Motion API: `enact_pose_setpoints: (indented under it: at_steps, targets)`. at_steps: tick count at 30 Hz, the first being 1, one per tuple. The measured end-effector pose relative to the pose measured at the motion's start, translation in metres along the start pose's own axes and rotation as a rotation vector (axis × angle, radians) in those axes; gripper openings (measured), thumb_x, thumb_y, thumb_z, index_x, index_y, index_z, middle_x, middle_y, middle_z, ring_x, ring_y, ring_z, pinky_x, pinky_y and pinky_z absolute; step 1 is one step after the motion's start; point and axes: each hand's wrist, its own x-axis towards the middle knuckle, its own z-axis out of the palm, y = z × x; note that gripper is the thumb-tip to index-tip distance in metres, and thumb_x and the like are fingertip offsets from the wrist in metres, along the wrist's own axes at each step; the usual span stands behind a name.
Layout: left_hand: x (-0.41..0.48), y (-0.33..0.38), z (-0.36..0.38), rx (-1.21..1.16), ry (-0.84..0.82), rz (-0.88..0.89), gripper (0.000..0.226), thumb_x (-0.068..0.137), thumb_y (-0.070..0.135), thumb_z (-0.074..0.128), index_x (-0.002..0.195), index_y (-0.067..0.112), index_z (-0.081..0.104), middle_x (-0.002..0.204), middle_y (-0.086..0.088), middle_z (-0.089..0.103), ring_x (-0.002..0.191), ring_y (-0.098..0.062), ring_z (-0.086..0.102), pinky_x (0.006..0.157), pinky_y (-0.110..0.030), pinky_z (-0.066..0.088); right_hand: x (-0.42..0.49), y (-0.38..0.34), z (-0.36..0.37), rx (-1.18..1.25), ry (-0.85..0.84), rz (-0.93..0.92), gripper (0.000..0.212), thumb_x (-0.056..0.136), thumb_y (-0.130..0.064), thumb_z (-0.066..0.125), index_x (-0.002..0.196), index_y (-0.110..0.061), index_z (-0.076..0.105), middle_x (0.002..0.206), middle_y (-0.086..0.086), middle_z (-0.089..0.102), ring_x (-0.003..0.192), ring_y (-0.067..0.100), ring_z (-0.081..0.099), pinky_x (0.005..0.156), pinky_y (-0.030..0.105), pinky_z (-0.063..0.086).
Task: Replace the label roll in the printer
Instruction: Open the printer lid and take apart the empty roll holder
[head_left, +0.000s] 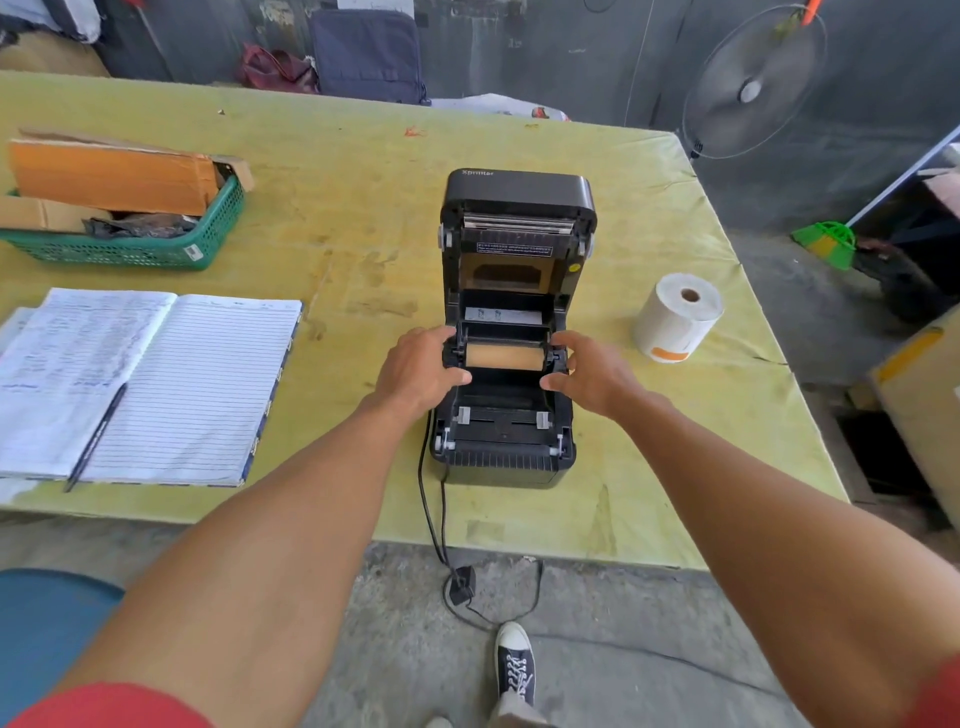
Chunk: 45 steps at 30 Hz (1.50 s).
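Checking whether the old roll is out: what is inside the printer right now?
The open printer holds a bare brown core between two holders, which the left hand and right hand grip. Fingers cover the holders' outer sides; below the core is too dark to tell.

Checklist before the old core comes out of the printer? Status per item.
1. On the printer, lid raised clear: ok.
2. Only the bare core left in the roll holder: ok.
3. Holder ends gripped by left hand and right hand: ok.
4. Grip has spread the holder enough to free the core: cannot tell.
5. New label roll standing on the table, right of the printer: ok.
6. Power off: cannot tell.
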Motion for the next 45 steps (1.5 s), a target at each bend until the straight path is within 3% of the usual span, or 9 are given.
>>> enact_pose_setpoints:
  at_steps: [4,12,21,26,30,34,39,42,45]
  targets:
    - [0.017,-0.004,0.009,0.051,-0.005,0.019,0.072,0.078,0.029,0.08,0.141,0.018,0.048,0.126,-0.012,0.057,0.116,-0.031,0.054,0.096,-0.041,0.044,0.021,0.006,0.004,-0.028,-0.022,-0.005,0.066,0.082,-0.032,0.079,0.14,-0.022,0.049,0.128,0.013,0.062,0.111,0.032,0.058,0.089,0.039,0.047]
    - [0.036,-0.013,0.021,0.086,-0.036,0.08,0.049,0.079,0.029,0.078,0.125,0.019,0.062,0.105,-0.001,0.046,0.095,-0.02,0.051,0.087,-0.033,0.042,0.049,0.011,0.002,-0.085,-0.114,-0.02,0.055,0.072,-0.04,0.085,0.12,-0.021,0.066,0.097,0.001,0.061,0.082,0.021,0.055,0.068,0.028,0.041]
    - [0.036,-0.008,0.008,0.128,-0.026,0.173,0.037,0.083,0.032,0.074,0.111,0.008,0.067,0.096,-0.001,0.047,0.093,-0.023,0.049,0.077,-0.029,0.035,0.042,0.001,-0.007,-0.048,-0.099,0.038,0.057,0.076,-0.036,0.083,0.125,-0.015,0.064,0.107,0.006,0.062,0.088,0.024,0.056,0.073,0.03,0.042]
    - [0.021,0.007,-0.011,-0.041,-0.029,0.208,0.036,0.084,0.026,0.073,0.116,0.008,0.069,0.089,0.0,0.064,0.076,-0.017,0.058,0.065,-0.026,0.041,0.015,-0.011,-0.026,0.034,-0.05,0.065,0.057,0.079,-0.032,0.081,0.127,-0.006,0.061,0.118,0.011,0.067,0.103,0.03,0.062,0.081,0.033,0.047]
    - [0.003,0.024,-0.026,-0.125,-0.073,0.239,0.031,0.086,0.028,0.071,0.11,0.01,0.072,0.088,-0.002,0.069,0.075,-0.015,0.061,0.061,-0.024,0.041,-0.02,-0.013,-0.043,0.137,-0.014,0.087,0.037,0.083,-0.028,0.077,0.108,-0.001,0.07,0.095,0.014,0.071,0.083,0.026,0.064,0.083,0.045,0.055]
    - [-0.016,0.052,-0.029,-0.142,-0.11,0.282,0.021,0.089,0.031,0.065,0.097,0.014,0.073,0.068,0.005,0.057,0.06,-0.012,0.052,0.051,-0.025,0.034,-0.063,-0.004,-0.061,0.344,0.027,0.129,0.026,0.088,-0.019,0.074,0.108,-0.004,0.071,0.086,0.013,0.07,0.082,0.023,0.064,0.083,0.042,0.056]
    - [-0.039,0.088,-0.007,-0.26,-0.249,0.27,0.036,0.099,0.03,0.047,0.082,0.006,0.067,0.08,-0.012,0.069,0.074,-0.028,0.065,0.073,-0.04,0.053,-0.11,0.021,-0.079,0.519,0.092,0.184,0.022,0.094,-0.022,0.065,0.11,-0.008,0.069,0.094,0.006,0.069,0.077,0.016,0.068,0.07,0.029,0.054]
    - [-0.051,0.11,0.016,-0.419,-0.279,0.197,0.035,0.101,0.026,0.039,0.087,0.005,0.063,0.079,-0.014,0.069,0.073,-0.027,0.067,0.078,-0.048,0.058,-0.127,0.039,-0.085,0.587,0.113,0.256,0.031,0.096,-0.034,0.061,0.107,-0.008,0.072,0.092,0.005,0.069,0.075,0.016,0.067,0.066,0.027,0.053]
    - [-0.057,0.132,0.04,-0.539,-0.315,0.096,0.033,0.102,0.025,0.033,0.105,0.001,0.056,0.081,-0.014,0.06,0.067,-0.023,0.06,0.059,-0.035,0.054,-0.137,0.061,-0.086,0.65,0.115,0.296,0.032,0.097,-0.035,0.059,0.102,-0.006,0.073,0.089,0.006,0.07,0.07,0.015,0.067,0.069,0.029,0.055]
